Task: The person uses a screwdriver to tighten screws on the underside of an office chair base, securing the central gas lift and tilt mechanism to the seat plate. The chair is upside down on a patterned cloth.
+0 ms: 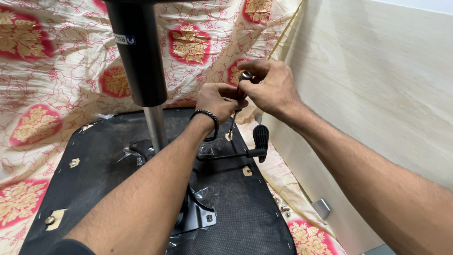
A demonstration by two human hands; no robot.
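Two hands (245,94), one screwdriver (239,97)

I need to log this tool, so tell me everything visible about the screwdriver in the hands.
The screwdriver has a red and black handle and a thin metal shaft. It stands nearly upright, tip down at a pale patch on the upturned black chair seat. The right hand grips the handle's top, and the left hand wraps the handle lower down, hiding much of it. The tip's type cannot be told.

Single head view, looking steeply down and forward, close over upturned chair seat (94,189) on patterned cloth (42,71).
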